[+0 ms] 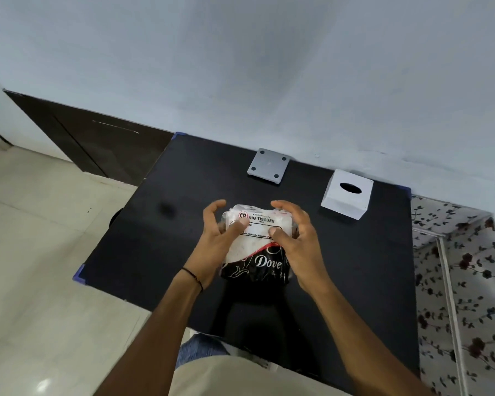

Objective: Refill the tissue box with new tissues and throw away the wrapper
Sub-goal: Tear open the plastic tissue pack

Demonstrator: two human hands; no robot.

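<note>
A plastic-wrapped tissue pack (256,242), white and black with "BIG TISSUES" and "Dove" printed on it, is held over the middle of the black table (355,267). My left hand (216,242) grips its left side, thumb pressed on the top. My right hand (295,241) grips its right side, thumb on the top too. The white cube tissue box (347,194), with a dark oval slot on its top, stands at the table's back right, apart from both hands. A grey square base plate (267,166) with four dark dots lies near the back edge.
A pale wall runs right behind the table. Cream floor tiles (40,252) lie to the left, a dark wooden door panel (97,144) at the back left. A floral-patterned fabric surface (466,281) with a white rail borders the table's right side.
</note>
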